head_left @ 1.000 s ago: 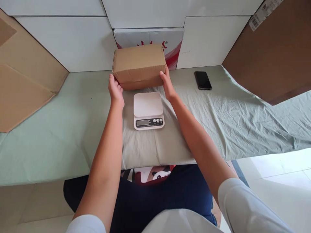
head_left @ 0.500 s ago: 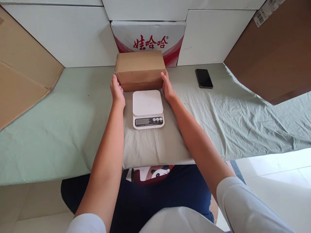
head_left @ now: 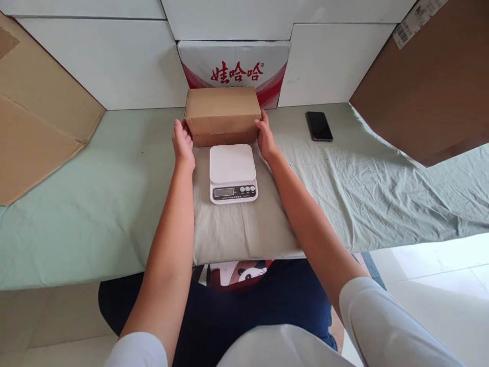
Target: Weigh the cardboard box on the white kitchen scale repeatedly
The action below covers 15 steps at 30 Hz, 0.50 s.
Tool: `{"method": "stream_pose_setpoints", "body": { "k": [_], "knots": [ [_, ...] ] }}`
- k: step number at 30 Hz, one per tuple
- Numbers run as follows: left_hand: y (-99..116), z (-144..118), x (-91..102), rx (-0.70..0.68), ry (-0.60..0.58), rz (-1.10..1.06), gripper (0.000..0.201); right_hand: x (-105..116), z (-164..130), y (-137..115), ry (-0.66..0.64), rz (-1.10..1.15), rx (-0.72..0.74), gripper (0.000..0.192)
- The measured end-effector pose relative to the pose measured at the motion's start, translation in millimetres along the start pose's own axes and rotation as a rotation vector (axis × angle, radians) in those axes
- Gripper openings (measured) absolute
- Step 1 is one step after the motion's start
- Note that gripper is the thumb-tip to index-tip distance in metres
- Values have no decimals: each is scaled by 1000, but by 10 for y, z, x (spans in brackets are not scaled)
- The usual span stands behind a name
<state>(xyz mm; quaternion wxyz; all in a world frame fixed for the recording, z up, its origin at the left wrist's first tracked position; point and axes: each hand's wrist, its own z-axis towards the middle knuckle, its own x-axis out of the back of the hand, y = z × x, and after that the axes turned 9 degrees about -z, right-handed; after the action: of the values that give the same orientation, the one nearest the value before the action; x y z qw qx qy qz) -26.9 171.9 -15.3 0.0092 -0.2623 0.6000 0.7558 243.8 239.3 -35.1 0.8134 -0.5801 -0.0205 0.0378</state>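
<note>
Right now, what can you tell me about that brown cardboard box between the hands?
The cardboard box is plain brown, closed and oblong, with a lengthwise seam along its front. It sits level on the green cloth, just behind the white scale. The left hand and right hand press against its two ends.

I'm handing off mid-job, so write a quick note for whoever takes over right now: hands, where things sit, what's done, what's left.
Left hand: pressed flat against the left end of the brown cardboard box.
Right hand: against the box's right end.
Box: closed, held between both hands, behind the white digital scale, in front of the red-and-white printed carton.
Scale: platform bare, on the green cloth.
Black phone: lies to the right.
Done: box gripped.
Left: box is not yet on the scale.
</note>
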Motion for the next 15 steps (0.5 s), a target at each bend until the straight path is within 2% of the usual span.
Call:
{"method": "stream_pose_setpoints", "body": {
  "k": [4, 8, 11, 15],
  "knots": [
    [119, 123, 182, 7, 59, 98, 96, 256, 139, 6, 109, 47, -60, 104],
    [137, 239, 378, 7, 24, 97, 115, 543, 208, -39, 108, 14, -61, 106],
    [61, 253, 415, -4, -26, 58, 106, 598, 203, -68, 106, 27, -104, 107],
    [-40, 173, 279, 26, -33, 30, 87, 414, 146, -67, 45, 55, -149, 102]
  ]
}}
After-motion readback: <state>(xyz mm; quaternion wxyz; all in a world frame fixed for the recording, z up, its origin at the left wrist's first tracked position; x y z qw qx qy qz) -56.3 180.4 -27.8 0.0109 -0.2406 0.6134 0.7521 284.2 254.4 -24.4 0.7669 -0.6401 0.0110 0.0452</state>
